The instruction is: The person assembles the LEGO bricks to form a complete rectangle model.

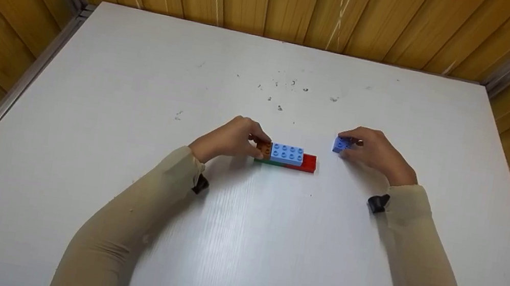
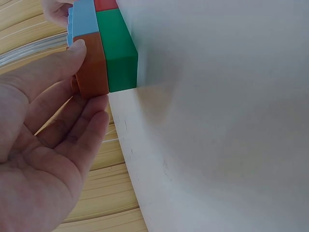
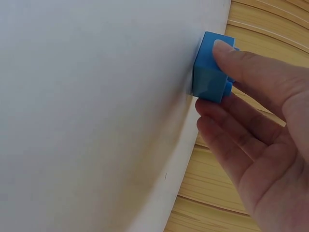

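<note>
On the white table stands a low stack of toy building bricks. Its bottom layer is a green brick (image 2: 117, 50) and a red brick (image 1: 309, 163) end to end. On top sit a brown brick (image 2: 91, 67) at the left end and a light blue brick (image 1: 287, 154) beside it, while the red one's right end stays bare. My left hand (image 1: 235, 137) pinches the brown brick between thumb and fingers. To the right of the stack, my right hand (image 1: 371, 151) pinches a small blue brick (image 3: 210, 67) by its sides, studs up, close over the table.
The white table (image 1: 238, 244) spreads around the bricks, with dark scuff marks (image 1: 293, 83) beyond them. Wood-plank walls (image 1: 289, 1) stand along its back and sides. Each wrist wears a black device (image 1: 378, 203).
</note>
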Demonstrator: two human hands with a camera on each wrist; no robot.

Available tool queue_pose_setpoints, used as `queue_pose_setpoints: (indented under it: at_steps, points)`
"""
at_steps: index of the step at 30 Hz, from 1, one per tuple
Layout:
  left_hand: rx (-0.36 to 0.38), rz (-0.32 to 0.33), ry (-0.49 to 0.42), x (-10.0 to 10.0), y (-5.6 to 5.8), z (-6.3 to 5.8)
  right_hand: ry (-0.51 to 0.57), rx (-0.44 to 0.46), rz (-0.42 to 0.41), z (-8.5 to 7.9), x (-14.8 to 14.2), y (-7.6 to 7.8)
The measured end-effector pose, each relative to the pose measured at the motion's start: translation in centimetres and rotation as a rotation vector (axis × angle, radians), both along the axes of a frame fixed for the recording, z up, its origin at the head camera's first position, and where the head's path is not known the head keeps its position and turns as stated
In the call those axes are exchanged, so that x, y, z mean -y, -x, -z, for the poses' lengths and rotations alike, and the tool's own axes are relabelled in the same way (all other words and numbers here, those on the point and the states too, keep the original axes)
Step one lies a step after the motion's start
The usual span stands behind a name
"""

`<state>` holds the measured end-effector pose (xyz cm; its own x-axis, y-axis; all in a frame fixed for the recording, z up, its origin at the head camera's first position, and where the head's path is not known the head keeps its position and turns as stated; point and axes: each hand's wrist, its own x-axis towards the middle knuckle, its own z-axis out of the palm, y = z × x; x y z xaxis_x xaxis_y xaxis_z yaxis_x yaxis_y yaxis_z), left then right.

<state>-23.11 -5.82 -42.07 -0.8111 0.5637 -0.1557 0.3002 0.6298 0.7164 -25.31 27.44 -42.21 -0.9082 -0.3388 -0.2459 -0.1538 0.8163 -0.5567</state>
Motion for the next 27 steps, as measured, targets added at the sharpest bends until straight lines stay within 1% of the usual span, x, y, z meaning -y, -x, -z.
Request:
queue_pose_setpoints:
  at_steps: [9, 16, 21, 27]
  points:
    - [0.0, 0.0, -0.013, 0.1, -0.1, 0.0, 0.011, -0.015, -0.039, -0.4, 0.5, -0.4]
    - [0.002, -0.007, -0.006, 0.1, -0.1, 0.0, 0.008, -0.027, -0.062, -0.8, 0.9, -0.6]
    - [-0.006, 0.003, -0.014, 0.1, -0.1, -0.1, 0.016, -0.054, -0.089, -1.0, 1.2, -0.8]
    - [-0.005, 0.003, -0.011, 0.1, -0.2, -0.1, 0.012, -0.055, -0.108, -1.2, 1.5, -1.1]
